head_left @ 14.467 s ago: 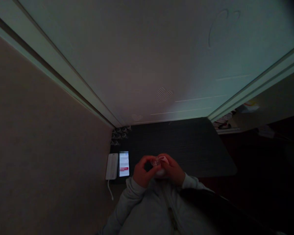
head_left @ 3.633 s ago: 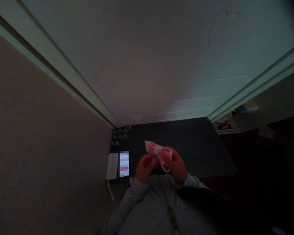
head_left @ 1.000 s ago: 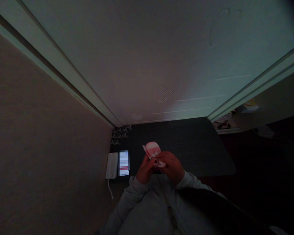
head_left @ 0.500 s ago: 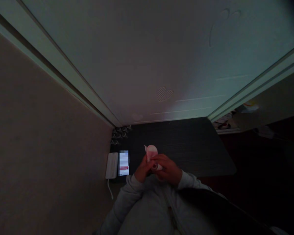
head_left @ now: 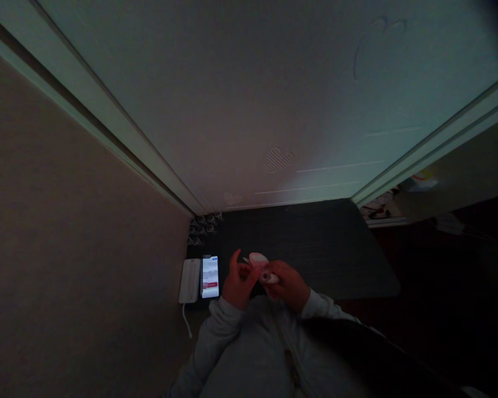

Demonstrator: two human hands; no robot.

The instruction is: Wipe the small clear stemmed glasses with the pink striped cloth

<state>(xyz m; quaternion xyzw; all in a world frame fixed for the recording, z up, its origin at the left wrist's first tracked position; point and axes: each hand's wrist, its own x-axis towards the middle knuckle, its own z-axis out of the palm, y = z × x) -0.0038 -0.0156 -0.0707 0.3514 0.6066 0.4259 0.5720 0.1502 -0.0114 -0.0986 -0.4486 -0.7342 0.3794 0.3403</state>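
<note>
Near my body, my right hand (head_left: 289, 284) is closed round a small pink-and-white item (head_left: 258, 258), whose exact kind is too dim to make out. It has a pale rounded flap at the far end and a round end with a dark middle facing up. My left hand (head_left: 238, 283) pinches at the item's left side with thumb and fingertip, while another finger sticks up and away. Fingers cover much of the item. Both hands are over the dark tabletop (head_left: 307, 237).
A lit phone (head_left: 209, 277) lies left of my hands, beside a white power strip (head_left: 189, 281) with a cable. Several small clear objects (head_left: 201, 225) stand in the back left corner. A white panel with heart reliefs (head_left: 232, 99) rises behind the table; a wall (head_left: 87, 232) borders the left.
My left hand has shifted a little left and lifted a finger away from the item. The item's pale flap has tipped lower. My right hand keeps its hold.
</note>
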